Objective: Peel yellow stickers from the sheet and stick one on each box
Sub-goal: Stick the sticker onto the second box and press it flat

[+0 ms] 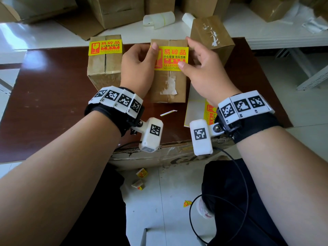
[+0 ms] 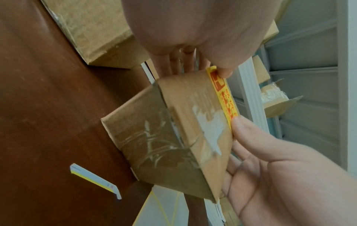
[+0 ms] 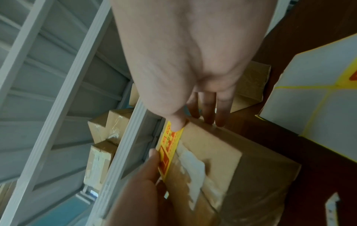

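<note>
A yellow sticker (image 1: 171, 58) with red print lies across the top of the middle cardboard box (image 1: 168, 86), near its far end. My left hand (image 1: 153, 48) pinches the sticker's left end, thumb on top; its other fingers reach straight down the box's left side. My right hand (image 1: 188, 54) pinches the right end, thumb on the near right corner. In the wrist views the sticker (image 2: 226, 97) (image 3: 170, 145) shows edge-on between both thumbs. The left box (image 1: 104, 68) carries a sticker (image 1: 105, 47). The right box (image 1: 211, 36) shows none. The sticker sheet (image 1: 195, 107) lies under my right wrist.
A peeled backing strip (image 1: 168, 112) lies on the brown table (image 1: 44, 103) in front of the middle box. More cartons and white rolls (image 1: 158, 19) stand behind on the white surface. Metal shelving (image 1: 301, 68) is to the right. Paper scraps (image 1: 142, 173) litter the floor.
</note>
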